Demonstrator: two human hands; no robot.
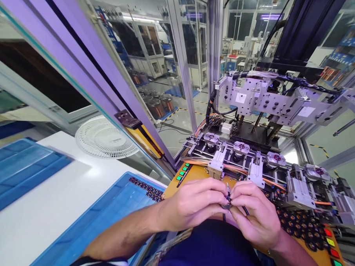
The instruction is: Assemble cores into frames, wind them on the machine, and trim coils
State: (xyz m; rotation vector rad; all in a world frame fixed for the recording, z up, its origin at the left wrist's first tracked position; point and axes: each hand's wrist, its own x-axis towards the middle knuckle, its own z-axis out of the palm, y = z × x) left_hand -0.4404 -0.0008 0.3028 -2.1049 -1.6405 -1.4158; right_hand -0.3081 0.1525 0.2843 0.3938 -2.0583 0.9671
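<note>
My left hand (202, 200) and my right hand (252, 210) meet above the front edge of the orange machine table (197, 175). Between the fingertips of both hands is a small dark part (227, 204), mostly covered by the fingers. A thin pointed tip sticks up from between the hands; what it belongs to is hidden. Fingers of each hand are pinched closed on the small part. Many small round dark parts (303, 226) lie on the table right of my right hand. More of them (147, 189) lie in rows in the blue tray (103, 216) at the left.
Behind my hands stands a row of metal fixtures (256, 169) with round holders, beneath a machine head (279, 100). Green buttons (183, 171) are at the left, coloured buttons (334, 252) at the right. A white fan (106, 137) and a metal frame post stand left.
</note>
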